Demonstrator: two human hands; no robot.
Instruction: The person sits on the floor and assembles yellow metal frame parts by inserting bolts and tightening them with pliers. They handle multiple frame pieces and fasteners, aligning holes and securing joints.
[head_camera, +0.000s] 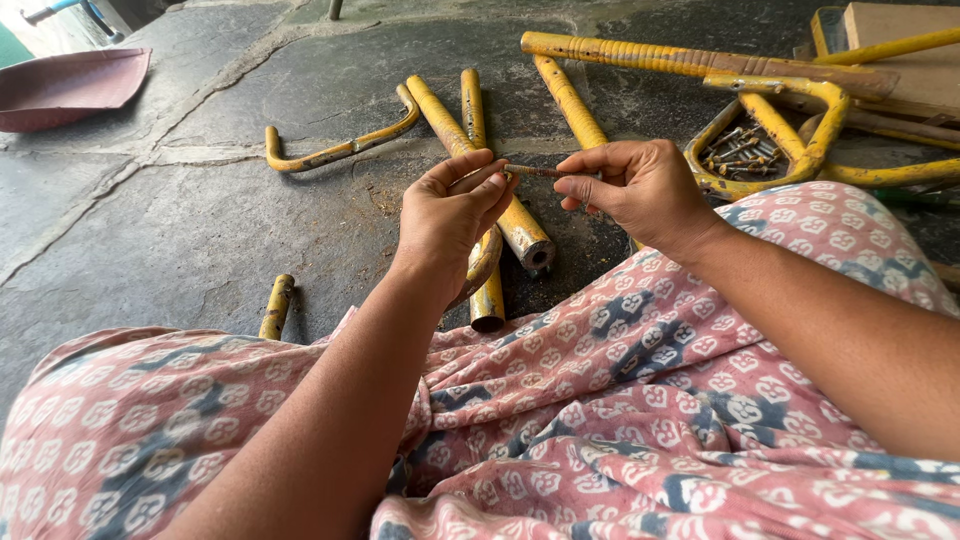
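Both hands, left (450, 215) and right (635, 185), pinch a rusty bolt (532, 171) by its ends; best kept level above the yellow tubes (480, 160).

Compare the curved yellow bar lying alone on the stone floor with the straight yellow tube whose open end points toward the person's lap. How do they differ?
The curved yellow bar is thin and bent up at both ends; the straight yellow tube is thicker and unbent. The bar lies apart on bare floor, while the tube lies among other tubes and passes under the left hand. The tube shows a bare metal open end; the bar shows none. Both have worn, chipped yellow paint.
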